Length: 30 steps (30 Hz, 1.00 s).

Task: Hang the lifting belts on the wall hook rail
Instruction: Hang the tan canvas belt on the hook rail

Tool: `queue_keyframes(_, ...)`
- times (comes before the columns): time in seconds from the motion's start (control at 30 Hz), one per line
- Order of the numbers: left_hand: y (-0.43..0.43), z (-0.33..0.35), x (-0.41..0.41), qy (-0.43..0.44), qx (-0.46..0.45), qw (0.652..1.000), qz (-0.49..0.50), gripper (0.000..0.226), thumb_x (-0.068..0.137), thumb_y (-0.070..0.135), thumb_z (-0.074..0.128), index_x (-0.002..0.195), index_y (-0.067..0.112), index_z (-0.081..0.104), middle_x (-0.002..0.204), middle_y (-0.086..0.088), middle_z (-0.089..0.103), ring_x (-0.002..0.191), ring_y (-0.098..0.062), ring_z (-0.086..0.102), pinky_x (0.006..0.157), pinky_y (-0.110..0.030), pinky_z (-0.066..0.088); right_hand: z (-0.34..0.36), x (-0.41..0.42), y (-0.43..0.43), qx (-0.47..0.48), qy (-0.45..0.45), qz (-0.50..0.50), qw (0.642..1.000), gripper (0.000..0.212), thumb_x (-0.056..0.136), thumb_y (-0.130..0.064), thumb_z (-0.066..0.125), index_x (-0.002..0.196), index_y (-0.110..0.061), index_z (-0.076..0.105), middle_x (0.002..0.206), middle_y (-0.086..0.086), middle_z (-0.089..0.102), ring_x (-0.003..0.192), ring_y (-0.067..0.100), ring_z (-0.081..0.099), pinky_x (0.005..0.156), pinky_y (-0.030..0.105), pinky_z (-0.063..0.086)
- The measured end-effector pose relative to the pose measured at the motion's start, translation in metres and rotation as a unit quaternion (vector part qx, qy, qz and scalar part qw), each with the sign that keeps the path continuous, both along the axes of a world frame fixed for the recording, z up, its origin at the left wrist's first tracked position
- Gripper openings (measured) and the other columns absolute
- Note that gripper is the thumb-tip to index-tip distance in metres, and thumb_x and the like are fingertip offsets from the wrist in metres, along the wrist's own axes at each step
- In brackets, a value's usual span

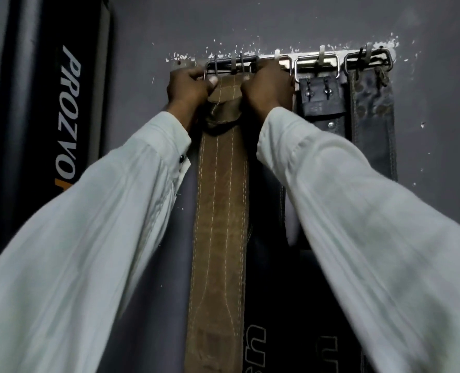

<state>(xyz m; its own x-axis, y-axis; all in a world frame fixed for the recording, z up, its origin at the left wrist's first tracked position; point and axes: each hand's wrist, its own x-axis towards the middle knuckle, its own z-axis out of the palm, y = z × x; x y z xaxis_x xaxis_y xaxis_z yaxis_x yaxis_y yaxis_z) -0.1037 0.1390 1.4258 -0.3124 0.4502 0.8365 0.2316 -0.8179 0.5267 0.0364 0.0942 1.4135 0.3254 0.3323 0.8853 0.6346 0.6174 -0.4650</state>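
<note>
A brown leather lifting belt with pale stitching hangs straight down the grey wall from the hook rail. Its metal buckle sits at the rail's left hooks. My left hand grips the belt's top left corner at the buckle. My right hand grips the top right corner. A black belt hangs by its silver buckle on the hook to the right. A worn dark belt hangs on the rightmost hook. Another black belt with white lettering hangs behind the brown one, partly hidden by my sleeve.
A tall black padded bag with white and orange lettering stands against the wall at the left. White chipped plaster marks the wall around the rail. My white sleeves fill the lower part of the view.
</note>
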Motion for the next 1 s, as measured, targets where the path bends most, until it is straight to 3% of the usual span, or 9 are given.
queue_keyframes(0.13, -0.001, -0.013, 0.005, -0.001, -0.002, 1.0, -0.031, 0.04, 0.081, 0.042, 0.068, 0.113, 0.018, 0.073, 0.112, -0.003, 0.074, 0.105, -0.019, 0.07, 0.099, -0.038, 0.054, -0.013, 0.008, 0.006, 0.01, 0.011, 0.038, 0.999, 0.03, 0.093, -0.028, 0.055, 0.121, -0.026, 0.066, 0.124, 0.008, 0.067, 0.117, 0.029, 0.061, 0.084, 0.023, 0.041)
queue_keyframes(0.23, -0.02, -0.04, 0.01, 0.008, -0.024, 0.997, -0.075, 0.041, 0.093, 0.058, 0.047, 0.1, 0.023, 0.068, 0.109, -0.005, 0.074, 0.093, -0.02, 0.069, 0.079, -0.027, 0.055, -0.029, 0.004, 0.004, 0.035, -0.007, 0.073, 0.997, 0.032, 0.095, -0.023, 0.056, 0.126, -0.025, 0.064, 0.124, 0.007, 0.068, 0.115, 0.026, 0.062, 0.081, 0.019, 0.039)
queue_keyframes(0.33, -0.019, -0.074, 0.009, 0.001, -0.024, 0.994, -0.106, 0.028, 0.104, 0.033, 0.043, 0.123, 0.021, 0.06, 0.121, -0.004, 0.068, 0.102, -0.013, 0.064, 0.081, -0.026, 0.05, -0.058, -0.001, 0.005, 0.059, -0.024, 0.097, 0.993, 0.044, 0.089, -0.009, 0.06, 0.131, -0.024, 0.061, 0.126, 0.005, 0.069, 0.115, 0.024, 0.064, 0.093, 0.023, 0.046)
queue_keyframes(0.47, -0.022, -0.119, 0.003, 0.022, -0.07, 0.991, -0.115, 0.052, 0.095, 0.005, 0.057, 0.145, 0.016, 0.045, 0.109, 0.0, 0.068, 0.098, -0.012, 0.067, 0.082, -0.024, 0.057, -0.094, 0.0, 0.003, 0.067, 0.004, 0.094, 0.993, 0.058, 0.081, -0.001, 0.064, 0.134, -0.024, 0.059, 0.125, 0.004, 0.069, 0.115, 0.021, 0.064, 0.096, 0.017, 0.042)
queue_keyframes(0.57, -0.031, -0.153, 0.002, 0.018, -0.087, 0.988, -0.128, 0.05, 0.094, 0.002, 0.058, 0.142, 0.013, 0.049, 0.105, 0.001, 0.069, 0.089, -0.006, 0.068, 0.075, -0.018, 0.057, -0.127, 0.003, 0.003, 0.018, 0.039, 0.118, 0.992, 0.047, 0.079, -0.009, 0.07, 0.123, -0.025, 0.066, 0.113, 0.001, 0.074, 0.102, 0.018, 0.069, 0.099, 0.031, 0.052)
queue_keyframes(0.63, -0.04, -0.18, 0.001, 0.017, -0.105, 0.982, -0.155, 0.043, 0.094, 0.001, 0.058, 0.135, 0.01, 0.055, 0.116, -0.012, 0.07, 0.094, -0.015, 0.069, 0.081, -0.025, 0.059, -0.154, 0.007, 0.0, -0.029, 0.042, 0.126, 0.991, 0.038, 0.08, -0.018, 0.074, 0.117, -0.025, 0.07, 0.105, -0.004, 0.076, 0.099, 0.013, 0.07, 0.097, 0.036, 0.054)
queue_keyframes(0.77, -0.052, -0.238, -0.001, 0.005, -0.147, 0.971, -0.19, 0.036, 0.093, 0.001, 0.06, 0.128, 0.008, 0.058, 0.117, -0.015, 0.069, 0.101, -0.024, 0.069, 0.084, -0.03, 0.059, -0.214, 0.014, -0.015, -0.103, 0.035, 0.13, 0.986, 0.028, 0.079, -0.027, 0.074, 0.107, -0.024, 0.074, 0.093, -0.008, 0.077, 0.091, 0.009, 0.071, 0.094, 0.035, 0.056)
queue_keyframes(1.0, -0.062, -0.317, -0.002, 0.014, -0.226, 0.946, -0.234, 0.032, 0.094, 0.002, 0.06, 0.124, 0.012, 0.059, 0.112, -0.009, 0.071, 0.096, -0.02, 0.071, 0.08, -0.029, 0.061, -0.29, 0.019, -0.037, -0.252, -0.023, 0.128, 0.959, 0.015, 0.082, -0.025, 0.074, 0.095, -0.02, 0.077, 0.082, -0.008, 0.075, 0.075, 0.003, 0.067, 0.074, 0.019, 0.047)
